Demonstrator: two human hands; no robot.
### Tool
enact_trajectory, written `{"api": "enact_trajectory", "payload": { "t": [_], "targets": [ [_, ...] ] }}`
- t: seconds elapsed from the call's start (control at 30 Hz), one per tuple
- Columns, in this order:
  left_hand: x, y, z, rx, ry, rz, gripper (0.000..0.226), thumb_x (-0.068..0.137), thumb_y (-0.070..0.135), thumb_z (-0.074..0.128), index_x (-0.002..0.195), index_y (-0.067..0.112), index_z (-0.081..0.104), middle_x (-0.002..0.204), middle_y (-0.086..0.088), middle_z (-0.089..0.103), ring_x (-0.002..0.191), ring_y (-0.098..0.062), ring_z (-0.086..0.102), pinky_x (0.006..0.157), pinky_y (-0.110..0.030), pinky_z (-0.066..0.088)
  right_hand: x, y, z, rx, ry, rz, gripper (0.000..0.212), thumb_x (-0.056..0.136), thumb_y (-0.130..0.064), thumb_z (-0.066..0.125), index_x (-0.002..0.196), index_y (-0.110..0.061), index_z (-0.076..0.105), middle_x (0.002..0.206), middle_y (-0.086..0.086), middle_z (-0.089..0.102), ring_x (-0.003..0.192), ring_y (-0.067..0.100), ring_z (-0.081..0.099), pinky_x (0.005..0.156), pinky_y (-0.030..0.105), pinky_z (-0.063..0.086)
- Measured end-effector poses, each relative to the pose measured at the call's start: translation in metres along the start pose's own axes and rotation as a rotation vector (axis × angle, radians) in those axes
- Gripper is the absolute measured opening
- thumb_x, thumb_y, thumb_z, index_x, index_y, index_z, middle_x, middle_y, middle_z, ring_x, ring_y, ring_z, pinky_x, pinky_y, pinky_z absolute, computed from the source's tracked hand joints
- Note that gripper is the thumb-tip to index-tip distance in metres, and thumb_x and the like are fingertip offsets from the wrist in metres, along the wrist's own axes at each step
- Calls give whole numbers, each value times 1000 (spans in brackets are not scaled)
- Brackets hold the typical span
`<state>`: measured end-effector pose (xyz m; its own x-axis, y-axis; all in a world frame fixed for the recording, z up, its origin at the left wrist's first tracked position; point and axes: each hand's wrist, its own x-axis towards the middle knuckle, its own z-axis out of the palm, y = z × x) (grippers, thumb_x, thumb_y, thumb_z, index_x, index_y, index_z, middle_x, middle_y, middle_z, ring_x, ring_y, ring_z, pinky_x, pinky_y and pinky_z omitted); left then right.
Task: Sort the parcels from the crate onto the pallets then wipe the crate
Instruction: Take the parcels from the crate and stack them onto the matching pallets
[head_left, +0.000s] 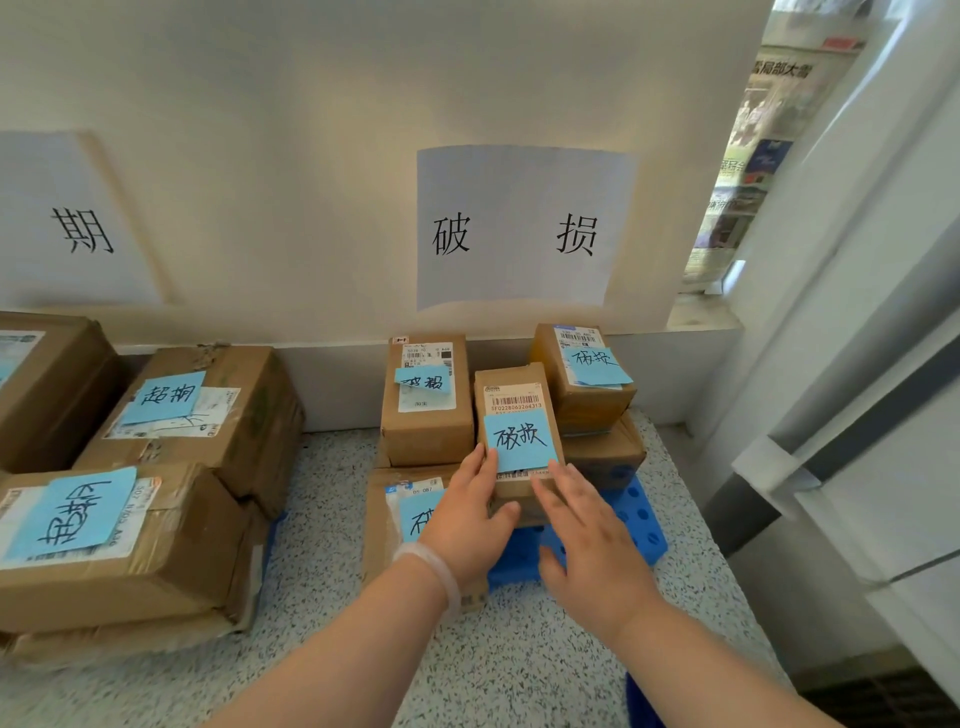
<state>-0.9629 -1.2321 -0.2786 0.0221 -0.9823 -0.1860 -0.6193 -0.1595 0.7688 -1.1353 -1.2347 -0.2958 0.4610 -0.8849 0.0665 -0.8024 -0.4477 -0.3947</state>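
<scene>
Small parcel (519, 395) carrying a blue note marked 破损 sat among the cartons on the blue pallet (639, 514). It was flanked by a left parcel (426, 415) and a right parcel (582, 374), the latter stacked on another carton. Left hand (467, 514) lay flat against the small parcel's left edge, thumb across its near end. Right hand (587, 535), fingers straight, touched its near right corner. White bracelet (431, 564) sat on the left wrist. Wall sign (519, 228) above read 破损. Well apart to the left, larger parcels (197, 405) with blue notes stood stacked. Speckled floor (493, 665) filled the foreground.
</scene>
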Motion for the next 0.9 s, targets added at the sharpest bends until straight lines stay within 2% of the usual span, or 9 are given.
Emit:
{"api": "enact_trajectory", "payload": {
  "t": [0.1,0.23,0.3,0.37,0.53,0.67,0.73,0.8,0.9],
  "targets": [
    [2,-1,0,46,7,7,69,101,32,48,157,26,8,164,15,-4,150,-10,3,122,-32,13,0,4,7,-104,-24,-37,80,91,-30,56,156,-27,10,161,-12,-5,146,4,-16,118,32,4],
    [-6,-11,6,252,71,157,70,101,41,45,157,25,7,161,17,-12,147,-3,-9,121,-25,1,15,2,4,-138,-25,-49,85,93,-32,55,154,-29,-5,159,-12,-14,143,4,-24,115,29,-7],
    [-10,-14,8,400,71,222,71,98,55,33,157,27,5,160,17,-15,145,-2,-19,121,-27,-6,25,2,2,-142,-23,-63,86,94,-36,54,152,-28,-9,159,-12,-18,143,5,-26,115,30,-11],
    [-8,-14,9,541,65,239,79,87,66,10,156,29,0,159,15,-19,145,-6,-26,122,-34,-11,35,3,1,-154,-45,-67,87,95,-42,52,149,-29,-15,157,-12,-23,142,5,-28,114,30,-16],
    [12,-11,-1,642,58,187,86,75,67,-8,154,33,-10,153,18,-28,145,-8,-27,116,-39,-20,61,11,-3,-227,-72,-99,91,94,-50,48,148,-29,-23,157,-9,-29,144,10,-29,115,33,-19],
    [30,-10,-5,657,59,151,75,78,67,-6,147,40,-22,153,20,-29,148,-13,-23,117,-47,-17,81,18,-9,-333,-144,-98,91,83,-67,23,144,-27,-31,154,-7,-38,142,12,-35,116,39,-20],
    [35,-8,-5,670,49,125,71,88,65,5,148,39,-23,153,20,-30,148,-15,-24,117,-48,-17,88,18,-9,-316,-157,-96,96,73,-73,11,146,-27,-29,154,-8,-38,141,11,-35,114,40,-21],
    [36,-6,-6,678,39,112,72,98,58,24,149,38,-23,154,19,-30,148,-16,-25,118,-50,-15,86,18,-10,-292,-156,-85,99,73,-76,13,150,-28,-26,154,-8,-37,141,11,-34,114,40,-21],
    [27,-5,-7,662,66,120,77,99,56,33,149,39,-23,157,14,-29,148,-16,-24,120,-51,-11,60,16,-10,-253,-133,-39,99,83,-75,36,149,-32,-25,152,-11,-37,142,9,-32,118,40,-17]
  ]
}}
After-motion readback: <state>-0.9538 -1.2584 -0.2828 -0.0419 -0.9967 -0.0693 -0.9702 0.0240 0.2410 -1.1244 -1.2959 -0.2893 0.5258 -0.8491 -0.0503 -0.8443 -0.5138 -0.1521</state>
